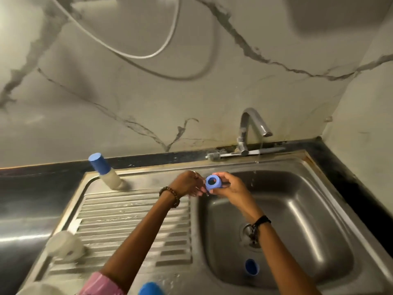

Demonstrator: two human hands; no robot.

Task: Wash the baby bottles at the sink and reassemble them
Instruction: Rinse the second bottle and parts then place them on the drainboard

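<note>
- While water trickles from the tap (255,126), I grip a blue collar ring (213,183) with my right hand (231,186) over the sink (319,209).
- My left hand (187,184) touches the ring with fingers extended.
- Washing step, I judge; rinsing comes next.

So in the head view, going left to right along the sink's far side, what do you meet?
Capped bottle → left hand → blue ring → right hand → tap.

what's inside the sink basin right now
A blue cap lies near the front wall of the sink basin. The drain sits mid-floor, partly covered by the right wrist. Water drips from the tap.
</note>
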